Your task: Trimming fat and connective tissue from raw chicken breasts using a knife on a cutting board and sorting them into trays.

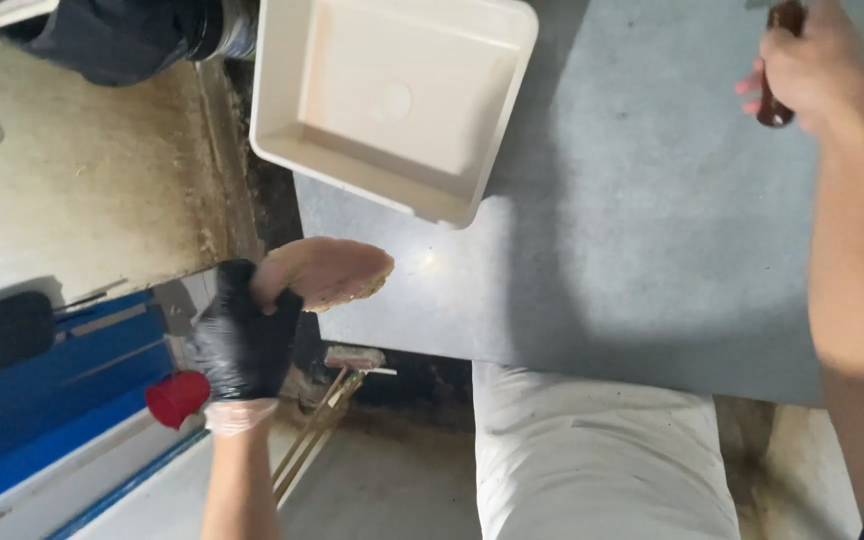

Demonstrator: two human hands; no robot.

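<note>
Head camera view, looking straight down at a grey worktop [652, 250] with a bare concrete floor [72, 180] beyond its left edge. The left hand [242, 340] wears a black glove, with a clear glove cuff showing at the wrist. Its fingers [252, 285] are closed around one end of a pale raw chicken fillet [327, 270]. The fillet sticks out level to the right, held in the air right at the worktop's left edge, part over the surface and part over the dark gap beside it.

A cream plastic tray [297, 150] sits near the fillet, farther up the worktop, with one corner hanging over the edge. Its inside looks empty.

The right hand [812, 65] is bare and well apart, at the far right. Its fingers are wrapped around a dark brown handle [774, 105]; the rest of the tool runs out of view, so I cannot tell what it is.

Risks, as a judgement: the fillet is wet and pinched at one end only, so it could slip and drop into the gap or onto the dirty floor. The overhanging tray could tip if bumped. If the handle belongs to a blade, the gloved fingers would be exposed once the hands come close together.
</note>
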